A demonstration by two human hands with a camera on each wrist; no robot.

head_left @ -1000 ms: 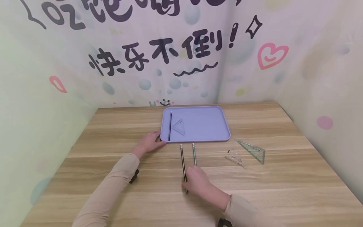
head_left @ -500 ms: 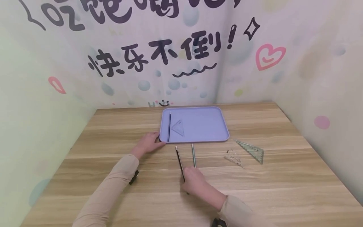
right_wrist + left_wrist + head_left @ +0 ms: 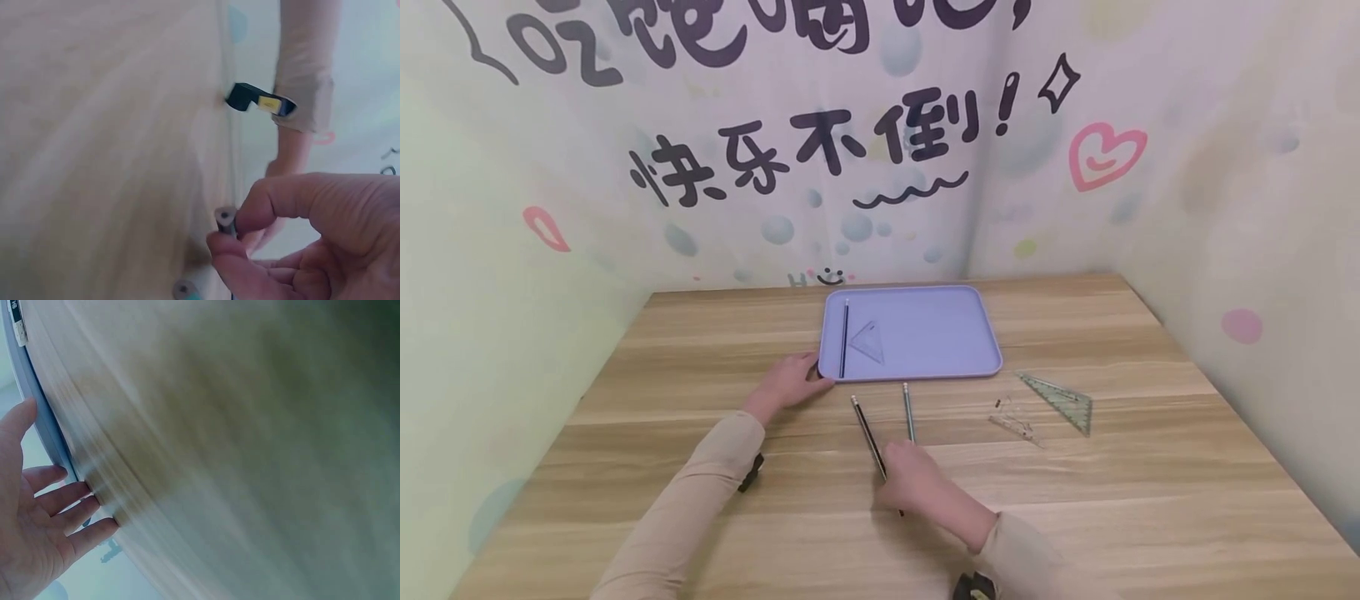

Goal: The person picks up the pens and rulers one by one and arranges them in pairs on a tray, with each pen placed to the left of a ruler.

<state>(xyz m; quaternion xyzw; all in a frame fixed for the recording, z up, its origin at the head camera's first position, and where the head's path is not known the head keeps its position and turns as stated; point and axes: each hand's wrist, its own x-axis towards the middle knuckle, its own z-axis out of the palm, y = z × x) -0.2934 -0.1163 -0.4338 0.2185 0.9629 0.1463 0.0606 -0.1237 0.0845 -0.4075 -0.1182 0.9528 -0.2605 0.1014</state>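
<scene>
Between thumb and fingertips my right hand (image 3: 912,479) pinches a black pencil (image 3: 868,433), whose end (image 3: 225,219) faces the right wrist camera. The pencil slants, its eraser end toward the tray. Just right of it lies a teal pencil (image 3: 908,408), partly hidden behind the hand. At the near left corner of the lilac tray (image 3: 936,333), my left hand (image 3: 786,385) rests with its fingers extended along the rim. In the left wrist view, that hand (image 3: 44,519) has its thumb and fingers spread at the tray's edge. Inside the tray are a dark pencil (image 3: 845,337) and a clear set square (image 3: 868,342).
Right of the pencils, a small clear set square (image 3: 1015,422) and a larger greenish set square (image 3: 1062,402) lie on the wooden table (image 3: 1135,467). A printed cloth wall (image 3: 715,242) rises behind the table, close past the tray's far edge.
The black pencil has turned in my right hand's pinch, its eraser end swinging left, away from the teal pencil. My left hand stays at the tray corner. The view has shifted slightly.
</scene>
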